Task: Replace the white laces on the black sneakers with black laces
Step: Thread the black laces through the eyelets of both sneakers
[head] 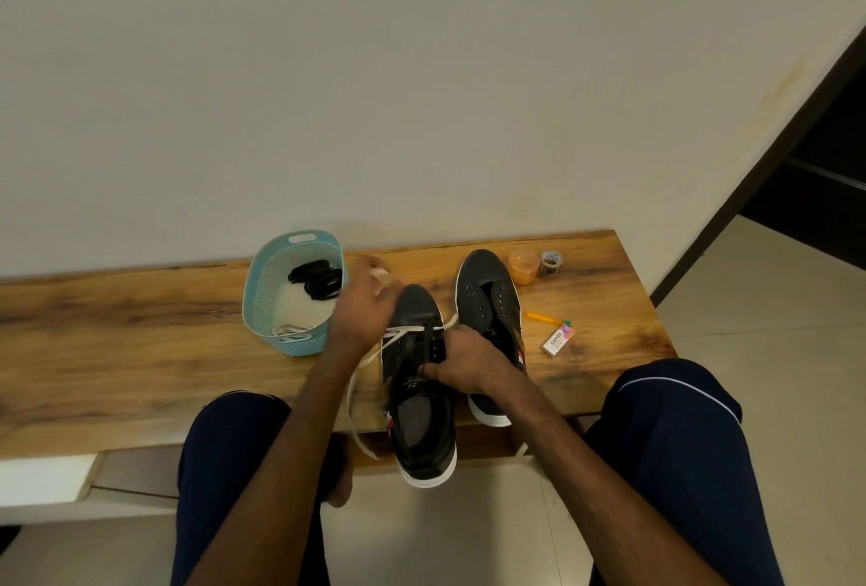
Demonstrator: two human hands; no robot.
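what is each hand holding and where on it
The left hand holds the white lace close to the eyelets. The right hand grips the near sneaker by its eyelet flap beside the tongue.

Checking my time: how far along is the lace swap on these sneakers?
Done: the far sneaker has bare eyelets, and a pulled-out lace lies in the blue basket. In hand: the left hand pulls the white lace from the near sneaker, steadied by the right hand. Left: threading the black laces, still in the basket, into both shoes.
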